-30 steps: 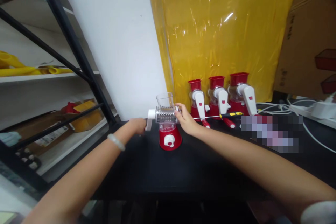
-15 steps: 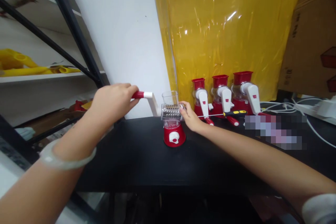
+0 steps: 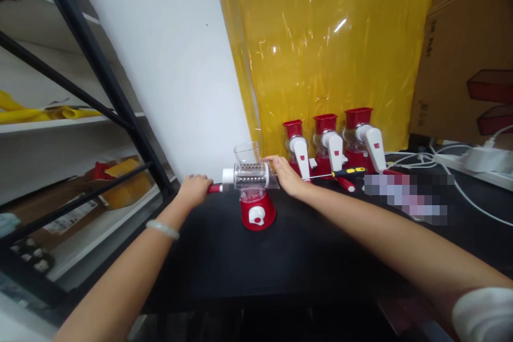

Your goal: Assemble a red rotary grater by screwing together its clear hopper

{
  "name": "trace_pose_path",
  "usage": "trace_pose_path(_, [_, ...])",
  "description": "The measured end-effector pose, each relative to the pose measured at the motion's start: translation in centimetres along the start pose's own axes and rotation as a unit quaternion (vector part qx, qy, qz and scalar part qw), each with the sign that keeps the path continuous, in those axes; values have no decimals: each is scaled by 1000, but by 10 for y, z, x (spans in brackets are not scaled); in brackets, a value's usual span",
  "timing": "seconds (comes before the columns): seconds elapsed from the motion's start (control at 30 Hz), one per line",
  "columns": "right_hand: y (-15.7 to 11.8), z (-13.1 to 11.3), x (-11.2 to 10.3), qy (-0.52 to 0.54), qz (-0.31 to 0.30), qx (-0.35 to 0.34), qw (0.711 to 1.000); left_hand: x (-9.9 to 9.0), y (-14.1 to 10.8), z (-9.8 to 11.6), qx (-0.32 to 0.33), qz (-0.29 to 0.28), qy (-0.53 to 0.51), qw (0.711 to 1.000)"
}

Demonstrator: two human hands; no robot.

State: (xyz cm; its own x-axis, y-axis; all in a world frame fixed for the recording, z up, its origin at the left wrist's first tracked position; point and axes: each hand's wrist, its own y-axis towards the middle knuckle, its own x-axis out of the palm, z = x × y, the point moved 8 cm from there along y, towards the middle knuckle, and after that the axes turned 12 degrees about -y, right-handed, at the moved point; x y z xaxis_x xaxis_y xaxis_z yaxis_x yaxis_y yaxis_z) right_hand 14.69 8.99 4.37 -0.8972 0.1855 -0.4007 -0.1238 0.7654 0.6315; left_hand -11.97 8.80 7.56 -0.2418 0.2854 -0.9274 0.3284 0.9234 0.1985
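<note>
A rotary grater with a red base (image 3: 257,211) stands on the black table, with a clear chute (image 3: 246,153) on top and a perforated metal drum (image 3: 251,175) lying sideways in its housing. My left hand (image 3: 195,191) is closed round the red handle (image 3: 215,188) of the crank, left of the drum. The crank's arm is blurred or hidden behind the white hub (image 3: 227,176). My right hand (image 3: 285,175) rests against the right end of the clear housing, its fingers extended and close together around that side.
Three red and white graters (image 3: 294,128) stand in a row at the back right. A screwdriver (image 3: 349,172) lies before them. White cables (image 3: 412,160) and a power strip (image 3: 487,159) are at the far right, a black-framed shelf (image 3: 132,141) at the left.
The crank has turned; my left hand has moved with its handle, now lower and farther away. My right fingers have straightened against the housing's end. The view has shifted slightly.
</note>
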Motion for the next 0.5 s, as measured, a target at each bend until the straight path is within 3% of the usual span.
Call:
trace_pose_path(0.1, [28,9,-18,-54,15,39,998,17,-46,8,53,-48,-36,997])
trace_pose_path(0.2, [59,13,-22,-127,9,58,990,6,-91,15,88,-78,-111,987])
trace_pose_path(0.33, [81,27,8,-217,-110,94,965,-37,-128,14,69,-92,-211,971])
trace_pose_path(0.4, [84,33,24,-232,-147,93,957,-63,-133,9,49,-76,-248,965])
trace_pose_path(0.5, [88,42,40,-242,-156,71,955,-101,-124,-3,36,-34,-309,950])
